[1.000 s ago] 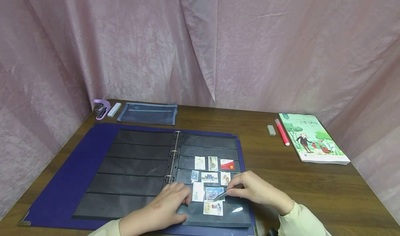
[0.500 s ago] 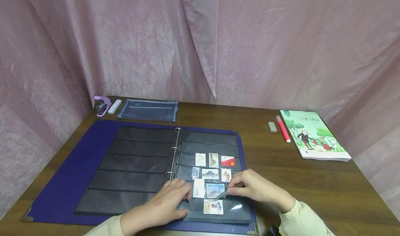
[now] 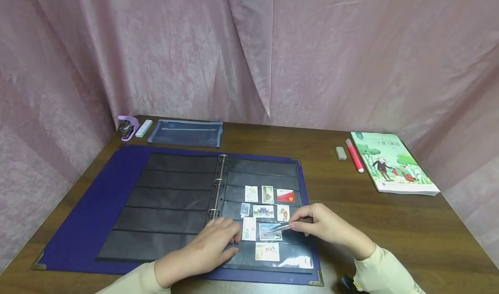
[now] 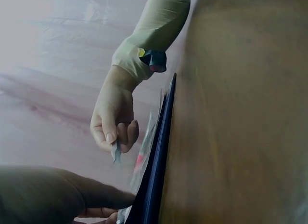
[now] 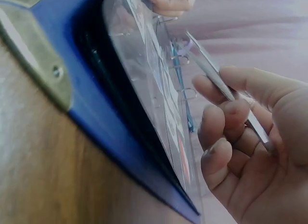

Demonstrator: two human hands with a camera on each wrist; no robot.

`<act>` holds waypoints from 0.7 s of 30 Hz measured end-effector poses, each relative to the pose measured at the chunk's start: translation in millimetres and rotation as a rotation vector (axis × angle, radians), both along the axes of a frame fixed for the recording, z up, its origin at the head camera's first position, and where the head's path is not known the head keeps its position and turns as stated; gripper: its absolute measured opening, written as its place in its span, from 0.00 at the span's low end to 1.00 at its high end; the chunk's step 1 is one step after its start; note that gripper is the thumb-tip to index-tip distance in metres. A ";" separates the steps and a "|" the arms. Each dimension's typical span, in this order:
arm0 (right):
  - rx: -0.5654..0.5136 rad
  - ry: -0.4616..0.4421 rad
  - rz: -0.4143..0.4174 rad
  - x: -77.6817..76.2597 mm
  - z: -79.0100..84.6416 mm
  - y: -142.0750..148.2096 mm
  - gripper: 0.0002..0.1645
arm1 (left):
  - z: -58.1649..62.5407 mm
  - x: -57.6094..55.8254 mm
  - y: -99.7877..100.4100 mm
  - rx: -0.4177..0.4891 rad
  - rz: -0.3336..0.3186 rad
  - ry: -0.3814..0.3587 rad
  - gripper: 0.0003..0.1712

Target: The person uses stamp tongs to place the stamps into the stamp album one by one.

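A stamp album (image 3: 74,229) with a blue cover lies open, its black pocket pages held by metal rings (image 3: 218,180). Several stamps sit on the right page, the lowest one (image 3: 267,251) in the bottom strip. My right hand (image 3: 325,225) pinches metal tweezers (image 5: 216,78) between thumb and fingers. In the head view the tweezer tips overlap the blue-toned stamp (image 3: 270,237) just above the lowest; the right wrist view shows nothing between them. My left hand (image 3: 214,244) rests across the page's lower left, fingers bent loosely and thumb toward the bottom strip.
Behind the album are a purple stapler (image 3: 128,128), a small white box (image 3: 144,128) and a blue mesh pouch (image 3: 186,134). To the right lie an eraser (image 3: 341,153), a red marker (image 3: 354,155) and a green-covered book (image 3: 393,163). A pink curtain hangs behind.
The tweezers have lifted away from the top edge of the lowest stamp and moved up the page. That stamp sits slightly lower, with a small gap above it. My left hand stays in place.
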State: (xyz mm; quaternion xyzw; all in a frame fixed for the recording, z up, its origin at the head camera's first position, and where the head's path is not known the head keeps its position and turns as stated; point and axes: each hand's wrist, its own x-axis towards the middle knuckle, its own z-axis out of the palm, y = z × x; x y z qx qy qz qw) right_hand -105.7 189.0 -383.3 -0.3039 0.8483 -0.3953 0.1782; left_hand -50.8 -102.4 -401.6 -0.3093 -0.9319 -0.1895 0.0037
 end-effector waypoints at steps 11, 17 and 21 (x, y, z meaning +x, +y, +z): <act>-0.096 -0.084 -0.065 2.5 -0.9 20.3 0.13 | -0.2 -2.1 1.0 -0.004 0.008 0.033 0.11; -0.119 -0.104 -0.082 3.2 -2.5 29.2 0.14 | -2.2 -2.7 0.6 0.015 0.006 0.034 0.12; -0.138 -0.117 -0.102 3.9 -3.3 35.3 0.15 | -2.7 -2.3 0.5 0.029 0.002 0.024 0.12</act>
